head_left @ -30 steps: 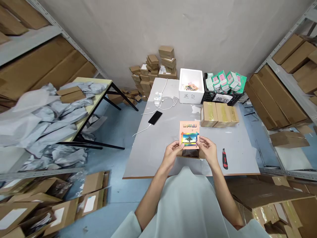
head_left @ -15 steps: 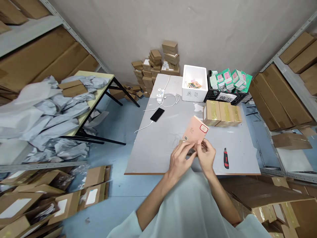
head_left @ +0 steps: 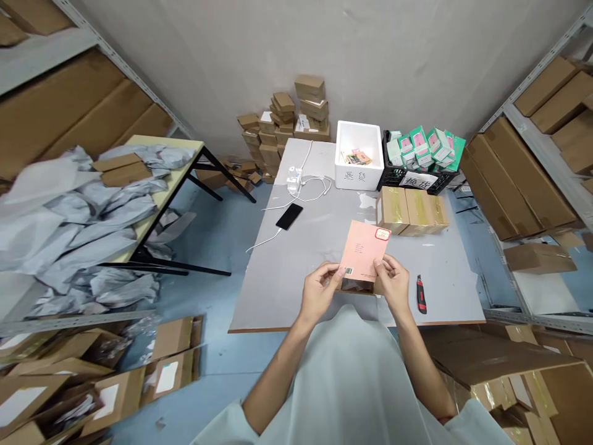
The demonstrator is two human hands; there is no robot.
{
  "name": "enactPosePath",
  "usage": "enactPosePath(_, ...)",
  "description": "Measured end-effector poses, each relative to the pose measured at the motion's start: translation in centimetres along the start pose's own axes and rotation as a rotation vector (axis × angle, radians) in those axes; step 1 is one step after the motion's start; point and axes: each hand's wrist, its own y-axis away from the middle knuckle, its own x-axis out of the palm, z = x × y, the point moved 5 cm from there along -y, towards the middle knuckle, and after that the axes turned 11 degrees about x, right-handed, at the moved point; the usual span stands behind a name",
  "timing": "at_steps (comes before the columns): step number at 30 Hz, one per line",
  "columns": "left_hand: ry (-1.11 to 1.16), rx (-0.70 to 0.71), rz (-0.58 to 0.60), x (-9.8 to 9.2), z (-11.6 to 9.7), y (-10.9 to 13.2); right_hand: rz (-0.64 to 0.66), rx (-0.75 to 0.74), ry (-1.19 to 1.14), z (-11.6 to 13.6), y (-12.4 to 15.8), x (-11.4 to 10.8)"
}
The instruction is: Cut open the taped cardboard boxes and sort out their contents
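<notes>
A pink booklet (head_left: 365,250) with a red-framed label in its top right corner and a barcode at its bottom left is held up in both hands. My left hand (head_left: 319,289) pinches its lower left corner, and my right hand (head_left: 393,281) grips its lower right edge. Behind and below it, partly hidden, is a small open cardboard box (head_left: 356,288) near the table's front edge, with something dark inside. To the right of my right hand lies a red and black box cutter (head_left: 421,295).
On the grey table (head_left: 278,278) are a black phone (head_left: 290,217) on a cable, a white charger (head_left: 294,180), taped cartons (head_left: 412,212), a white foam box (head_left: 359,176) with cards, and a black crate (head_left: 417,180) of green-white boxes. Grey parcels (head_left: 106,222) cover the left table.
The booklet has turned more upright and square to me. My left hand has moved left from the booklet's bottom middle to its lower left corner, and my right hand now grips the right edge.
</notes>
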Motion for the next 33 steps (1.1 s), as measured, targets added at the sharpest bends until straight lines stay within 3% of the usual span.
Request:
enactPosePath(3,-0.059,0.059,-0.081,-0.1,-0.2,0.0,-0.117,-0.086,0.089,0.1,0.4,-0.3)
enactPosePath(6,-0.229,0.223,-0.147,-0.1,-0.9,0.3,-0.026,-0.081,0.134,0.0,1.7,0.5)
enactPosePath(9,-0.356,0.442,-0.097,1.2,-1.7,1.3,0.097,-0.039,0.099,-0.5,3.5,2.1)
enactPosePath(12,-0.413,0.633,-0.037,3.0,-2.6,2.7,0.095,-0.039,0.056,-0.4,4.5,3.2)
enactPosePath(14,-0.441,0.678,-0.02,3.8,-3.1,3.4,0.061,-0.047,0.028,-0.1,4.5,3.4)
enactPosePath(17,-0.432,0.559,0.011,4.0,-3.2,3.2,0.031,-0.053,-0.025,0.8,3.8,2.6)
enactPosePath(22,-0.33,0.234,-0.187,0.2,-2.6,1.1,0.069,-0.017,-0.019,1.8,2.9,0.6)
enactPosePath(24,-0.159,0.078,-0.134,-0.5,-2.0,0.3,0.099,0.008,-0.009,1.8,2.8,0.3)
enactPosePath(28,0.159,-0.176,-0.033,0.0,-1.6,0.1,0.125,0.038,-0.021,1.5,2.9,0.3)
enactPosePath(33,0.281,-0.215,-0.076,1.0,-1.9,0.9,0.093,0.022,-0.047,1.4,2.9,0.2)
